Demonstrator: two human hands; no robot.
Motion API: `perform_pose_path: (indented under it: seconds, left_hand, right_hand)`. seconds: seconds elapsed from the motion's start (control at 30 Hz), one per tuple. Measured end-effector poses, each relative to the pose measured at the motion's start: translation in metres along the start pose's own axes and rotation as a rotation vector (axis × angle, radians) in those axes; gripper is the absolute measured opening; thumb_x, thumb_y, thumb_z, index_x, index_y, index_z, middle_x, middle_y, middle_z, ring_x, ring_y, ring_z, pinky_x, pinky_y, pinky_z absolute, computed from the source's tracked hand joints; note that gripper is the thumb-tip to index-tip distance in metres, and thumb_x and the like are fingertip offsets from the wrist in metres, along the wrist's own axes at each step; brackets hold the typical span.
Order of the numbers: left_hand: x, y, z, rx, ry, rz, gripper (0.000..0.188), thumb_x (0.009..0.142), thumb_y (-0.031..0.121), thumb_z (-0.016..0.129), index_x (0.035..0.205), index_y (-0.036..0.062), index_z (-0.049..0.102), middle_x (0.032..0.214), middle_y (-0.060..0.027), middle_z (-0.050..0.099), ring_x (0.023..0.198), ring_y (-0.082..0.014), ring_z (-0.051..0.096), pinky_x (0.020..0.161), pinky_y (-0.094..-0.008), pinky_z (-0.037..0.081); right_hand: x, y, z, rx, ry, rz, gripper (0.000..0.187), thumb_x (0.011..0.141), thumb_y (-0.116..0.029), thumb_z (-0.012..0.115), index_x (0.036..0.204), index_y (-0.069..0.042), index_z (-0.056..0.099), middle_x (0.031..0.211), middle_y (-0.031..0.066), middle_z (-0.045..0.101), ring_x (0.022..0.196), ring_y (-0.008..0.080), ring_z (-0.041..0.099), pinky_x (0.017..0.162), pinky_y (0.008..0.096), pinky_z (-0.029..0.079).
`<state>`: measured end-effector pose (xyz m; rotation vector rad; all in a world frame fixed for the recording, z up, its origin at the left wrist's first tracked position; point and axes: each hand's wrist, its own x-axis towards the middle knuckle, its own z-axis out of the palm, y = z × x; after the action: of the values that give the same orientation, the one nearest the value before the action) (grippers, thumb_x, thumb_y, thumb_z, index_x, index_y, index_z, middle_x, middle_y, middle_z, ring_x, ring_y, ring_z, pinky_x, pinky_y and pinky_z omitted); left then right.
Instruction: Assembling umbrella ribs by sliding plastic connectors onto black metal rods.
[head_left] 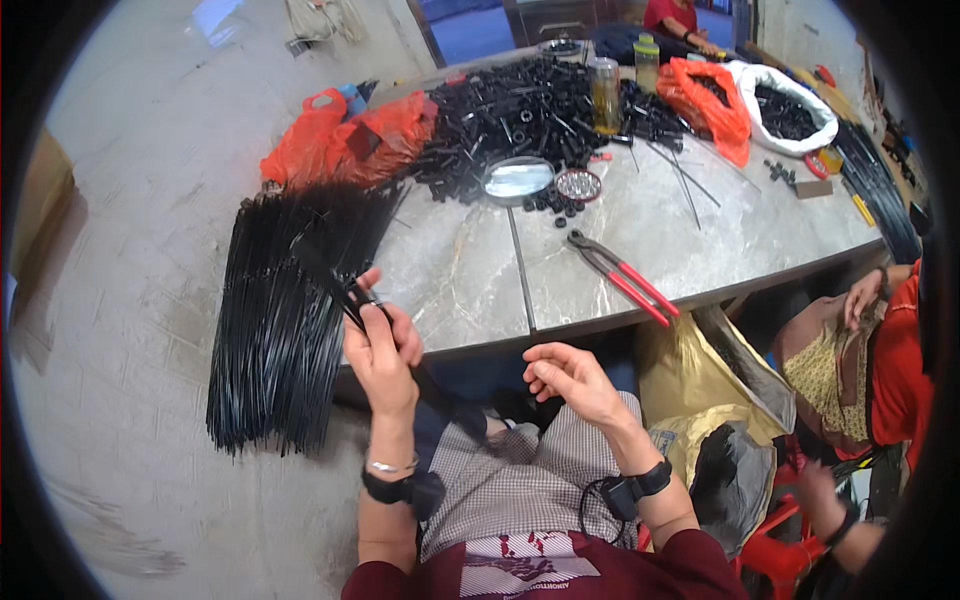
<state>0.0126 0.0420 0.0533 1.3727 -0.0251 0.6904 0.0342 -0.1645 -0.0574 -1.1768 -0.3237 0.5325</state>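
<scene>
A grey marble-patterned bench (460, 280) fills the middle of the head view, with a pale floor around it and another person in red seated at the right edge.

The left hand (380, 350) is raised at the bench's near edge, its grip closed on a small black part (352, 295) that is joined to thin black rods. The part sits just beside a big bundle of black rods (285, 320) that lies across the left corner of the bench and hangs past its edge.

The right hand (570, 378) hovers over the lap, fingers loosely curled and holding nothing — well apart from the part.

Further back lie red-handled pliers (625, 278), a heap of small black pieces (510, 115), a round metal lid (518, 180), orange plastic bags (345, 135) and a white bag (790, 105) of more black pieces.
</scene>
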Motion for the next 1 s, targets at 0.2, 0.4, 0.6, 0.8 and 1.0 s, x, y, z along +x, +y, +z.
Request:
perform_pose_path:
  seconds: [0.2,0.4,0.6,0.8,1.0]
  left_hand:
    - [0.001,0.026,0.025,-0.177,-0.244,-0.013,0.074,0.088,0.065,0.036,0.126,0.0023,0.042,0.055,0.0059,0.029,0.040,-0.0027,0.022,0.036,-0.0201,0.018]
    - [0.015,0.053,0.040,0.100,-0.378,-0.390,0.071,0.092,0.062,0.032,0.118,-0.0017,0.049,0.052,0.0074,0.025,0.037,-0.0020,0.020,0.035,-0.0197,0.015]
    - [0.038,0.067,0.021,0.474,-0.189,-0.118,0.053,0.098,0.047,0.040,0.107,-0.0010,0.058,0.056,0.0073,0.038,0.044,-0.0001,0.031,0.040,-0.0174,0.023]
    - [0.018,0.064,0.048,0.499,-0.258,0.114,0.100,0.073,0.082,0.024,0.109,-0.0060,0.054,0.051,0.0093,0.034,0.042,0.0002,0.028,0.038,-0.0176,0.019]
    - [-0.012,0.033,0.041,0.029,-0.425,0.066,0.089,0.080,0.075,0.033,0.125,0.0003,0.053,0.063,0.0079,0.042,0.051,0.0007,0.035,0.044,-0.0177,0.026]
  right_hand:
    - [-0.011,-0.014,-0.012,0.098,-0.042,-0.016,0.021,0.094,-0.014,0.054,0.106,0.002,0.060,0.082,0.0047,0.062,0.069,0.0077,0.058,0.064,0.0217,0.051]
    - [-0.012,-0.017,-0.035,0.133,0.145,-0.091,0.017,0.093,-0.012,0.055,0.102,0.001,0.061,0.077,0.0030,0.062,0.064,0.0059,0.057,0.058,0.0199,0.049]
    - [-0.009,-0.019,-0.024,0.141,0.134,-0.107,0.016,0.092,-0.012,0.056,0.100,0.000,0.062,0.074,0.0023,0.061,0.061,0.0071,0.056,0.057,0.0209,0.048]
    - [-0.010,-0.054,0.008,-0.003,0.069,-0.122,0.020,0.091,-0.010,0.057,0.107,0.002,0.060,0.082,0.0030,0.062,0.069,0.0069,0.057,0.060,0.0199,0.047]
    - [-0.026,-0.114,0.063,0.019,-0.008,-0.436,0.064,0.076,0.004,0.069,0.133,0.003,0.040,0.111,0.0088,0.052,0.081,0.0073,0.056,0.068,0.0185,0.047]
